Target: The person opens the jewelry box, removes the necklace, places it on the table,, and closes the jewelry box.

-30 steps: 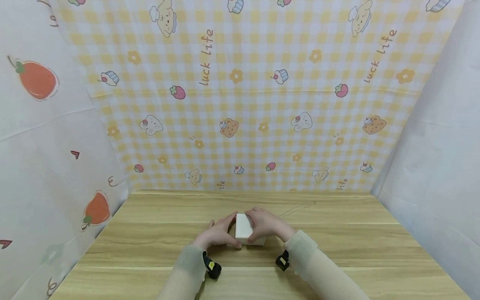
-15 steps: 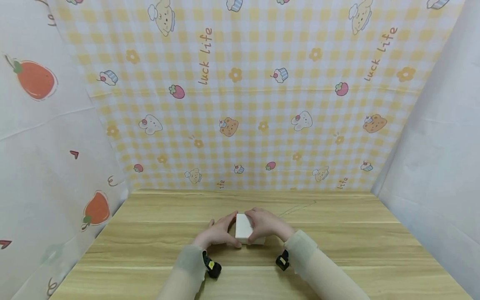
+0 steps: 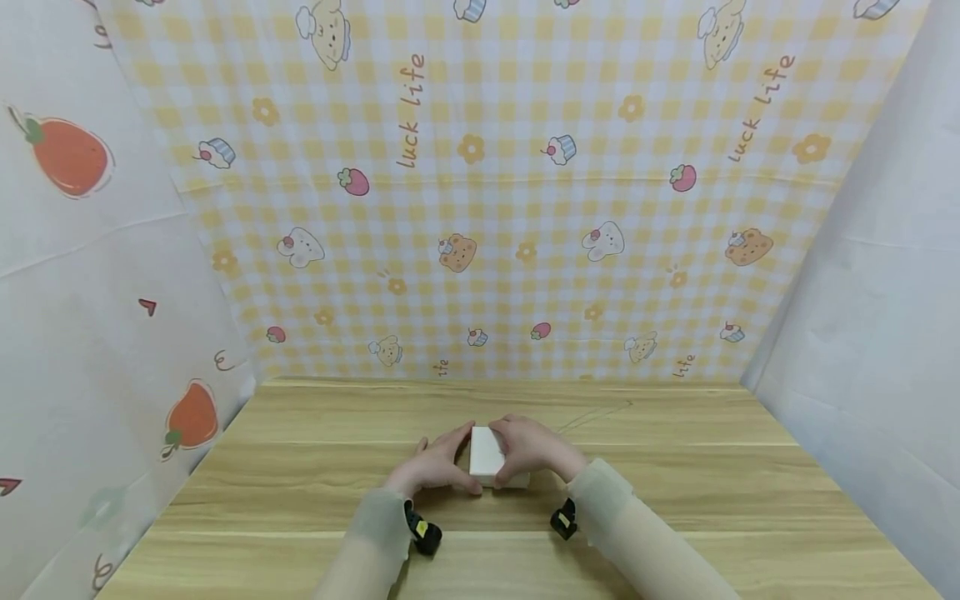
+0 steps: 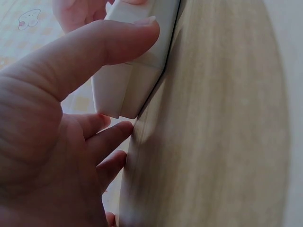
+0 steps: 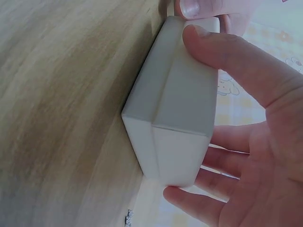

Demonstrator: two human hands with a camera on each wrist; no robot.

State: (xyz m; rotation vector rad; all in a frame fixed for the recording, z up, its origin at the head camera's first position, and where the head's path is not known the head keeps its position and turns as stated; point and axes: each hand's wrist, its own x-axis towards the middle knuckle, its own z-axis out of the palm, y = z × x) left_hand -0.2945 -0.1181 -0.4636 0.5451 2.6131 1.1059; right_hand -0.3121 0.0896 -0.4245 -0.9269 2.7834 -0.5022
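A small white lidded box [image 3: 486,452] sits on the wooden table, with a seam between lid and base visible in both wrist views. My left hand [image 3: 435,469] spans its left end, thumb on the near side and fingers at the far side. From the right, my right hand [image 3: 534,450] grips the upper part, the lid [image 5: 187,94], thumb on the near side and fingers on the far side. In the left wrist view the left thumb [image 4: 128,40] lies against the box's side near the seam. Inside the box nothing can be seen.
The wooden table [image 3: 675,500] extends around the box. A thin dark line, perhaps a string or chain, lies on it [image 3: 600,414] behind the right hand. Behind stands a yellow checked cloth [image 3: 525,208]; white cloths hang left and right.
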